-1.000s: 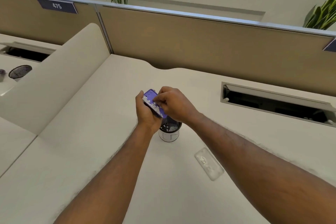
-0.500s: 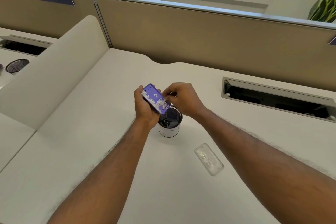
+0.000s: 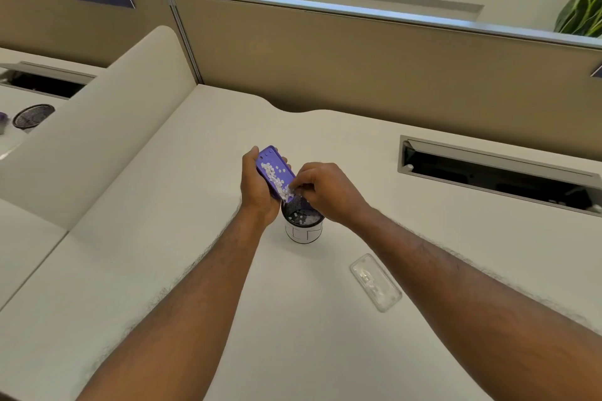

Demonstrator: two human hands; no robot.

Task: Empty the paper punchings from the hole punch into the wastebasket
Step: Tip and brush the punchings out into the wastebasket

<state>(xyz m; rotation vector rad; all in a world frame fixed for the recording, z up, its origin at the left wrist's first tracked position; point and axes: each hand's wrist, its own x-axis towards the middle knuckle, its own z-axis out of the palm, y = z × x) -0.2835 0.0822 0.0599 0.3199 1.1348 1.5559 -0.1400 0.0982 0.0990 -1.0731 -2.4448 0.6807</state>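
The purple hole punch (image 3: 275,171) is clamped in the left hand (image 3: 259,189) and tilted above the small wastebasket (image 3: 303,221) on the desk (image 3: 163,238), its far side hidden by the palm. White punchings (image 3: 277,181) are seen on its open underside. The right hand (image 3: 325,194), drawn back half a second ago, is now pinched together at the punch's lower end; whether anything is gripped cannot be told.

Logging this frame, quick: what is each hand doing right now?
Left hand: closed around the purple punch, tilted over the wastebasket.
Right hand: fingers pinched at the punchings on the punch's lower end; holding nothing clearly.
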